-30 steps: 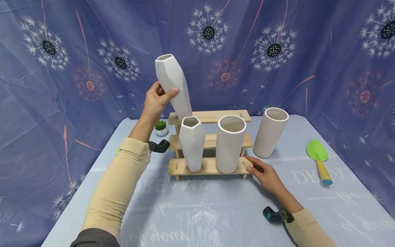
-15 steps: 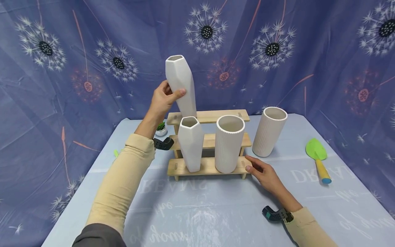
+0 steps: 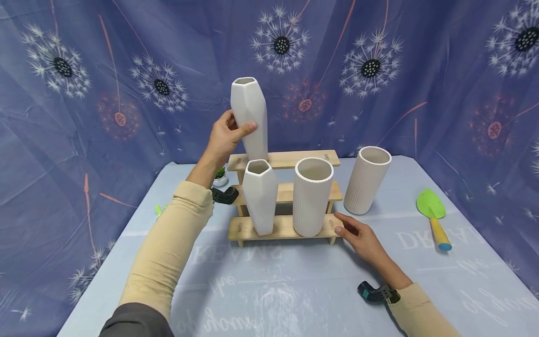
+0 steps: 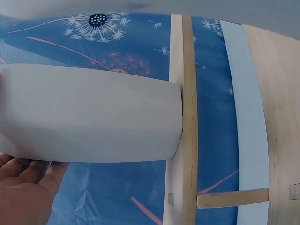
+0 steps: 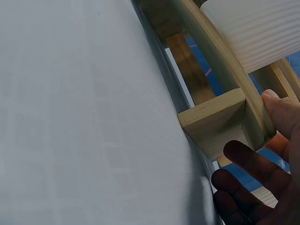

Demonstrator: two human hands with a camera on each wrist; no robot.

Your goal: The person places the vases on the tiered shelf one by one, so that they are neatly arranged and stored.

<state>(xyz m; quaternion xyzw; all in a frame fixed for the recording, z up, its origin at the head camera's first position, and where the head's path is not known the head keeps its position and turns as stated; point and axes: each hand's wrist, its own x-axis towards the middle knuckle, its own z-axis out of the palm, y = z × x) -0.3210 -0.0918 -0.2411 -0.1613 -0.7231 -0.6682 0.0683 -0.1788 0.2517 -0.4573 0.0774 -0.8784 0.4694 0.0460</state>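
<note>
A white faceted vase (image 3: 251, 117) stands almost upright on the left end of the top board of a three-step wooden plant stand (image 3: 290, 160). My left hand (image 3: 227, 133) grips its side, thumb across the front. In the left wrist view the base of that vase (image 4: 93, 115) meets the board. My right hand (image 3: 360, 238) pinches the right end of the lowest board; in the right wrist view the thumb (image 5: 279, 108) lies against the board. A second faceted vase (image 3: 262, 199) and a ribbed cylindrical vase (image 3: 312, 201) occupy the bottom step.
Another ribbed vase (image 3: 367, 181) is on the table just right of the stand. Farther right lies a green toy shovel (image 3: 431, 206) with a yellow handle. Behind my left wrist is a small potted succulent (image 3: 221, 177), partly hidden. A patterned blue cloth (image 3: 168, 56) hangs behind.
The vase in my left hand has shifted right and straightened from a leftward lean to nearly upright on the top board. My right hand stays at the stand's end.
</note>
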